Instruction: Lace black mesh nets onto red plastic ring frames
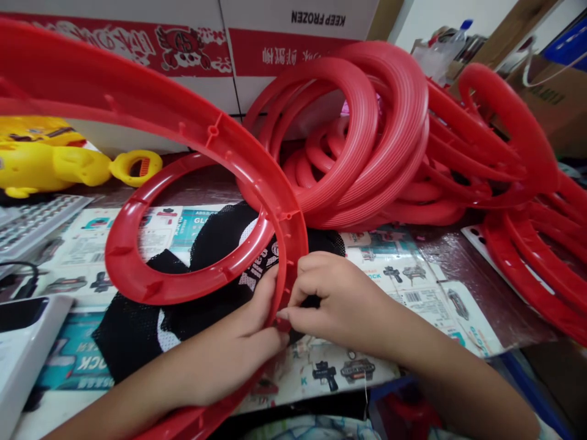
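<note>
A large red plastic ring shell (238, 156), hollow with small pegs inside, stands tilted before me and runs off the left edge. My left hand (252, 327) is wrapped around its lower right side. At the same spot my right hand (328, 293) is closed in a pinch, its fingertips against the shell's inner side; what they hold, if anything, is hidden. Behind it lies a smaller red ring shell (183, 287), open side up, resting over black mesh fabric (132, 327) with white lettering.
Ribbed red rings (398, 122) are piled at the back, with more red shells (490, 140) to the right. Yellow plastic toys (55, 165) and a white device (36, 342) are at left. Printed card sheets (403, 305) cover the table. White-and-red cartons (275, 55) stand behind.
</note>
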The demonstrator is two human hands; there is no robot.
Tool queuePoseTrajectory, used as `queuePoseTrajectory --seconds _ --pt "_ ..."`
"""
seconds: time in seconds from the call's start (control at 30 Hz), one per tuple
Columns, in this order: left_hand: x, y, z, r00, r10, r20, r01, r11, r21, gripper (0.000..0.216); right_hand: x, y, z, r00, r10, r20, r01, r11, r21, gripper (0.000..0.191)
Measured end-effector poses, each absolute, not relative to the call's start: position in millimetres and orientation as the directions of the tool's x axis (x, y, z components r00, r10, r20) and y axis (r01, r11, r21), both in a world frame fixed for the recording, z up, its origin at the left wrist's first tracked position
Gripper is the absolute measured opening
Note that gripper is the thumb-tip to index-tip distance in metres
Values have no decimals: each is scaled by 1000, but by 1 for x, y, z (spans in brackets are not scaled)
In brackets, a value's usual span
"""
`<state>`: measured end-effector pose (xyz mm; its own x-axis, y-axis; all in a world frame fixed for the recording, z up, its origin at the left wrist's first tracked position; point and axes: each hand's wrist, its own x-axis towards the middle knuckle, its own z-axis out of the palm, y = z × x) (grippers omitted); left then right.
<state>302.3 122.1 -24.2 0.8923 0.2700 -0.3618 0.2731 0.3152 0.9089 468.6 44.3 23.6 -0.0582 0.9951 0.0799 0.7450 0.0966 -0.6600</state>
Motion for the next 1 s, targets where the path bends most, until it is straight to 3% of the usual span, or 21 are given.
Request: queuePoseTrajectory --seconds 0.17,0.3,0.4,0.57,0.87,1.0 --pt "302 123 -24 894 278 -350 302 203 931 68 465 42 25 11 1000 -2 780 -10 -626 13" --pt "301 124 -23 881 299 -367 392 -26 919 66 464 43 25 -17 1000 -6 825 11 -565 11" --pt "301 124 -22 878 286 -384 422 -81 903 68 466 44 24 -21 1000 -15 812 8 -584 12" --pt "300 123 -17 855 369 -365 411 -54 910 68 469 46 21 23 999 39 721 10 -693 14" --pt "298 125 -19 854 365 -370 396 5 918 63 471 47 22 -6 997 80 742 58 -668 16" --pt "300 120 -23 861 313 -401 323 272 906 61 469 47 21 -24 996 85 771 73 -633 15"
